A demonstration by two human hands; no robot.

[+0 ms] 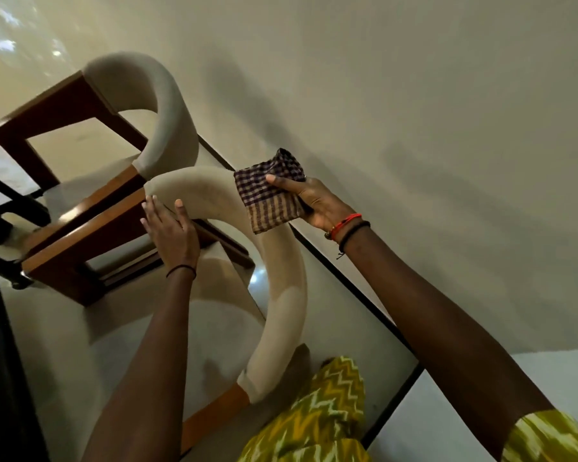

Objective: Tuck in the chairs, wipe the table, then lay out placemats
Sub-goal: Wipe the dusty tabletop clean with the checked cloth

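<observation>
The view is tilted. A chair with a curved cream padded back (281, 295) and wooden frame stands close in front of me. My left hand (171, 231) grips the left end of that back, fingers over the top. My right hand (311, 201) rests on the right part of the back and holds a folded checked cloth (267, 191), purple and white with a brown striped edge. A second chair of the same kind (167, 111) stands just beyond the first. The table (447, 128) is a wide pale surface on the right with a dark edge.
Pale glossy floor (64, 345) lies under the chairs. A dark frame or railing (0, 201) runs along the left side. My yellow patterned clothing (317, 418) shows at the bottom, and a white surface (447, 411) sits at the lower right.
</observation>
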